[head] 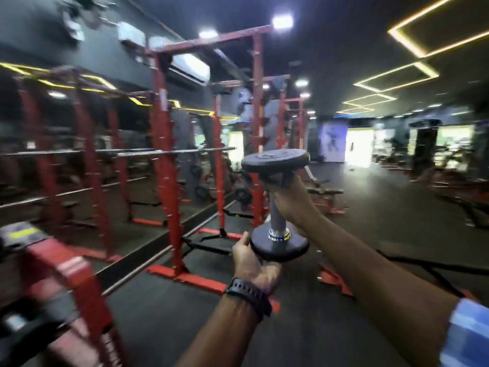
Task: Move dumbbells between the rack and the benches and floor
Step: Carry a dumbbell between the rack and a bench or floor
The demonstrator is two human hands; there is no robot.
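Dumbbell (276,205) held upright in both hands, mid-air, in a gym hall.

Largest first: dark rubber floor (370,234); red power racks (164,154) at left, one bearing a horizontal barbell (119,152); red bench frame (326,196) beyond the hands; blurred red equipment (66,282) at lower left. Dumbbell standing on end, well above the floor and apart from any rack; no legible marking on its plates. Right hand (292,201) curled round the handle just under the upper plate. Left hand (254,263) cupped beneath the lower plate, thumb against its rim; black wristwatch (248,294), face unreadable. Blue-and-white sleeve (467,335) at lower right.
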